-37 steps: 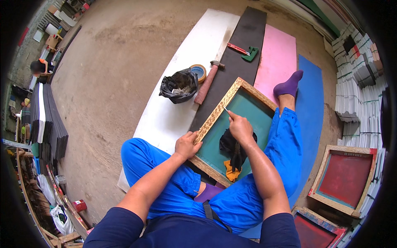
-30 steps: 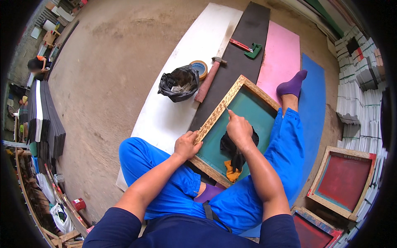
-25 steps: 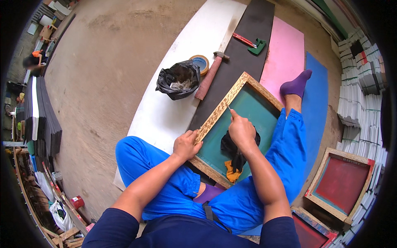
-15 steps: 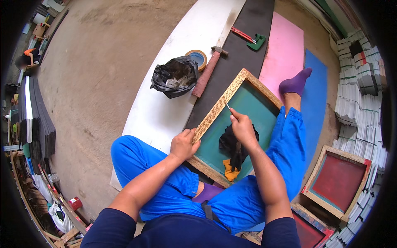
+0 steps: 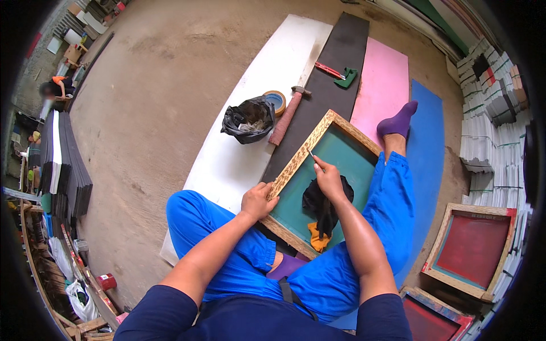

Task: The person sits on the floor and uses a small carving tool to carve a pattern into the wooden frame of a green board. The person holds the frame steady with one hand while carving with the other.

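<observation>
A wooden frame (image 5: 300,154) with speckled bars and green mesh (image 5: 348,149) leans across my lap and legs. My left hand (image 5: 257,201) is closed around its left bar, near the lower corner. In my right hand (image 5: 329,181), above the mesh, is a thin tool with a slim metal tip (image 5: 310,153). That tip meets the inner edge of the left bar; the handle is hidden in my fingers. A black cloth (image 5: 312,199) lies on the mesh below my right hand, partly behind my forearm. Beside it is a yellow-orange cloth (image 5: 318,241).
Beyond the frame lie a hammer (image 5: 286,118), a tape roll (image 5: 275,101), a black plastic-lined container (image 5: 248,120), a red cutter (image 5: 330,70) and a green piece (image 5: 346,78). Red-meshed frames (image 5: 473,247) and stacked white sheets (image 5: 480,142) stand right. Another person (image 5: 61,86) is far left.
The whole view has shifted, so the mats and items sit lower in the picture. Both hands keep their places on the frame, with the tool tip still at the left bar.
</observation>
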`<state>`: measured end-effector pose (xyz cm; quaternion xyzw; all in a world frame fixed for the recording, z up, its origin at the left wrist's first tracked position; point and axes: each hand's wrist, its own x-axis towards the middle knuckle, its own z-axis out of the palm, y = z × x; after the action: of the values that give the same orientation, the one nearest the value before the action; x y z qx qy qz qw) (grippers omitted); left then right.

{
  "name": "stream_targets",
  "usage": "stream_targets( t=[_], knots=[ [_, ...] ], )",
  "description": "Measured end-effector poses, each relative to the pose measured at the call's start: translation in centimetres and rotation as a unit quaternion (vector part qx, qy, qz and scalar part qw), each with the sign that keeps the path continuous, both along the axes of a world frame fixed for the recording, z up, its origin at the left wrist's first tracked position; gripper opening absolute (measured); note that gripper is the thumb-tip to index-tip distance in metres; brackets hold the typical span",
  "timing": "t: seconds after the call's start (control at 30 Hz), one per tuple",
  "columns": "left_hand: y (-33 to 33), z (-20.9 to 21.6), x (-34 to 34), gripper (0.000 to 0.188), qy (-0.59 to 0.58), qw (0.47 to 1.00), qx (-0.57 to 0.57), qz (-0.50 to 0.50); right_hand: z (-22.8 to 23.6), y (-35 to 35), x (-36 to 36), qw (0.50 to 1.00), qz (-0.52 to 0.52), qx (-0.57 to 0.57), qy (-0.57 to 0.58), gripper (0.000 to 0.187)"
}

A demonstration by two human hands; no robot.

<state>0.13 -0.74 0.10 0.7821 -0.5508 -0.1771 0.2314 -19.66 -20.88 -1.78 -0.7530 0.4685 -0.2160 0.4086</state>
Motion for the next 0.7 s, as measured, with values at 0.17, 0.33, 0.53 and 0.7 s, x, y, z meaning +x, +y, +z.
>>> stream_targets(
  t=[0.17, 0.33, 0.53, 0.7],
  knots=[
    [0.3, 0.1, 0.2, 0.051, -0.014, 1.0, 0.01, -0.004, 6.0, -1.6, 0.9, 0.907, -0.101, 0.407, -0.039, 0.038],
    [0.3, 0.0, 0.1, 0.052, -0.018, 1.0, 0.016, -0.003, 5.7, 0.6, 0.2, 0.994, 0.01, 0.034, 0.102, 0.036],
    [0.3, 0.1, 0.2, 0.052, -0.011, 1.0, 0.012, -0.006, 7.8, 1.2, 0.5, 0.98, 0.032, 0.003, 0.196, 0.037],
    [0.4, -0.3, 0.3, 0.051, -0.021, 1.0, -0.007, -0.008, 8.7, 1.4, 0.9, 0.977, 0.027, 0.009, 0.211, 0.036]
  ],
)
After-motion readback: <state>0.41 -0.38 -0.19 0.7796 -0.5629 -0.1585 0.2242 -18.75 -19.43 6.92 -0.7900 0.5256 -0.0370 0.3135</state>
